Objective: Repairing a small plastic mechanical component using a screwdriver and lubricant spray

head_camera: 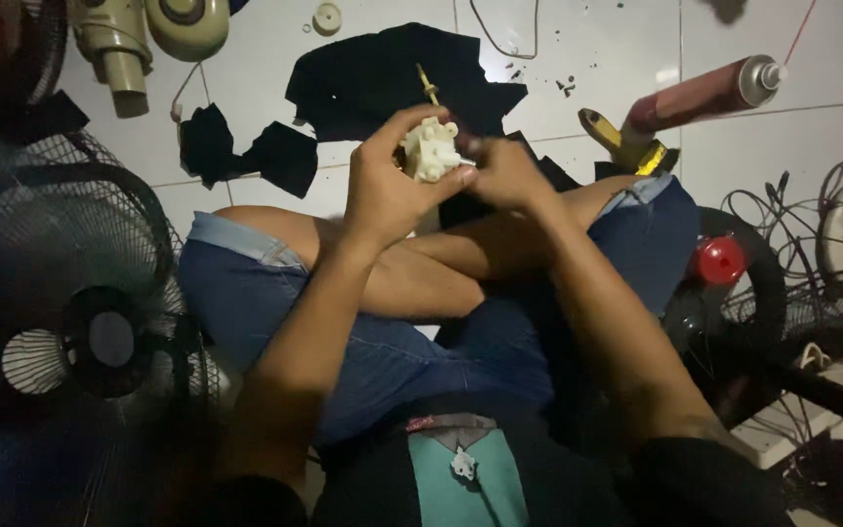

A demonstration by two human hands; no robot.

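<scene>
I sit cross-legged on a white tiled floor (587, 59) in blue denim shorts. My left hand (387, 185) grips a small cream plastic gear housing (429, 149) held above my knees. My right hand (507, 174) pinches the right side of the same part with its fingertips. A thin yellow-handled tool (427, 86) lies on a black cloth (392, 73) on the floor just beyond the part.
A fan grille and motor hub (100, 337) lie at left. A beige fan motor body (148, 34) lies top left, with small black cloth scraps (246, 151) below it. A dark red spray can (704, 93), yellow-handled tool (622, 141), red knob (719, 261) and tangled wires (812, 224) fill the right.
</scene>
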